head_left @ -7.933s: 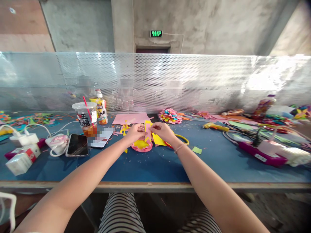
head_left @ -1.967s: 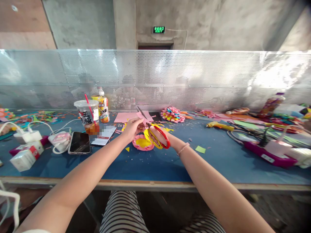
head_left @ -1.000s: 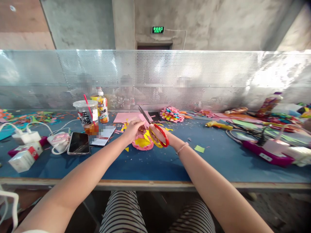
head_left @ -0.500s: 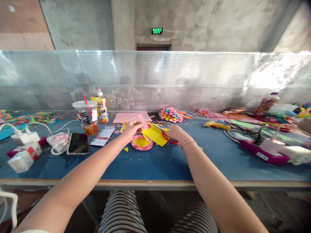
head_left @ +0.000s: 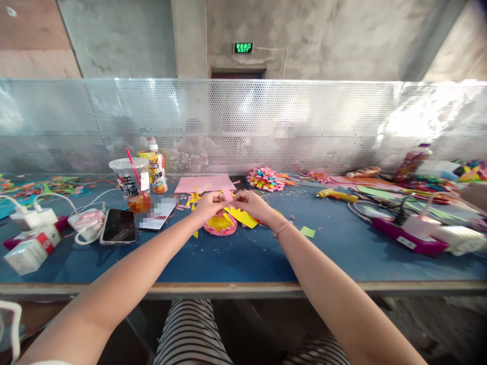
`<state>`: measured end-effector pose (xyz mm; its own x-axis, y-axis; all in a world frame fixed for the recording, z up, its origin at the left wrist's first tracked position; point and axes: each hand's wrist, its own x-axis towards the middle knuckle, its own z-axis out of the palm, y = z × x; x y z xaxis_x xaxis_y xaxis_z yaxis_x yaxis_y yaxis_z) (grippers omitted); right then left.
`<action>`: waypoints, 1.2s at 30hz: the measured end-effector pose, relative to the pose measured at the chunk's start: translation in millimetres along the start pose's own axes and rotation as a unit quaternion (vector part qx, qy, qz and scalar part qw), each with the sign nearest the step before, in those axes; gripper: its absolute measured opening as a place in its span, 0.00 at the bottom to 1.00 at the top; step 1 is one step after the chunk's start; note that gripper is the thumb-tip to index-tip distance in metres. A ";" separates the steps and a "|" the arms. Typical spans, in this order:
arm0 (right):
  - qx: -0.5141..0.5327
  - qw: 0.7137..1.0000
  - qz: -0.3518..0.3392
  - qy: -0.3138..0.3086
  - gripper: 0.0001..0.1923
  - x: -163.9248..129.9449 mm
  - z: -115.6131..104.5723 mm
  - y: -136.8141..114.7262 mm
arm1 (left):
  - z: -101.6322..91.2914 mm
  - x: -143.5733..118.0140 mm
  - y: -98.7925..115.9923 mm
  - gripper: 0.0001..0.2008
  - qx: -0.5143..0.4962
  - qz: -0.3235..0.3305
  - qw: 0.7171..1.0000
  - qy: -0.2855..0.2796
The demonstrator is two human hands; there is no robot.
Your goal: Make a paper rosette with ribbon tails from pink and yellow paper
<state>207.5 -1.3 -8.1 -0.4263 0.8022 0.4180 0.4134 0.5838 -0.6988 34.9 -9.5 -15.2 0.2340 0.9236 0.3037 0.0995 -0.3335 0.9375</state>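
Observation:
Both my hands meet over the middle of the blue table, pinching one small piece of pink paper [head_left: 228,194]. My left hand [head_left: 210,207] is closed on its left side, my right hand [head_left: 251,204] on its right. Just below them lies a round pink paper piece with a yellow middle [head_left: 220,226]. A yellow sheet of paper [head_left: 243,218] sits under my right hand. Red-handled scissors [head_left: 266,221] rest on the table, mostly covered by my right hand and wrist.
Behind my hands lie a large pink sheet [head_left: 205,183] and a layered paper flower [head_left: 265,179]. At left stand a drink cup [head_left: 131,182], a bottle [head_left: 157,171] and a phone [head_left: 119,226]. A yellow glue gun [head_left: 337,194] and a purple power strip [head_left: 405,237] lie right. A perforated metal screen [head_left: 243,126] crosses the back.
My right hand has let go of the scissors and moved left to the pink paper beside my left hand. The scissors stay on the table. The view has shifted slightly.

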 end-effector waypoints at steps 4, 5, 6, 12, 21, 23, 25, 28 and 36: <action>-0.036 0.999 0.025 0.023 0.08 0.0 -4.9 0.3 | -15.9 4.4 -4.3 0.05 0.190 0.045 0.980 0.031; -0.037 0.998 0.040 0.029 0.07 -0.1 -6.3 0.3 | -19.9 5.2 -5.4 0.08 0.238 0.030 0.970 0.031; -0.032 0.997 0.059 0.031 0.06 -0.2 -7.5 0.5 | -22.7 5.6 -6.5 0.12 0.275 0.011 0.961 0.024; 0.059 0.988 0.141 0.007 0.07 -2.7 -6.7 1.2 | -11.4 3.6 -11.3 0.16 0.304 -0.017 0.953 -0.004; 0.167 0.974 0.150 -0.010 0.10 -6.6 2.9 -7.9 | -16.3 6.9 -5.7 0.05 0.179 -0.051 0.981 0.049; 0.167 0.976 0.140 -0.004 0.10 -6.7 3.9 -10.5 | -16.0 7.9 -3.9 0.03 0.136 -0.016 0.988 0.070; 0.157 0.979 0.129 -0.003 0.11 -6.8 4.8 -13.3 | -13.3 8.0 -2.7 0.02 0.080 0.006 0.994 0.071; 0.134 0.985 0.113 -0.004 0.11 -6.0 6.1 -16.3 | -7.5 5.8 -0.4 0.04 -0.010 -0.001 0.999 0.049; 0.077 0.994 0.069 0.044 0.09 -4.4 8.3 -20.6 | -0.9 2.5 -2.4 0.07 -0.111 -0.014 0.994 0.005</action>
<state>194.2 -17.9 -0.3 -0.2996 0.8850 0.3565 0.3322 0.4471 -0.8305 34.3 -6.2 -16.5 0.2239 0.9342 0.2779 -0.1094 -0.2593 0.9596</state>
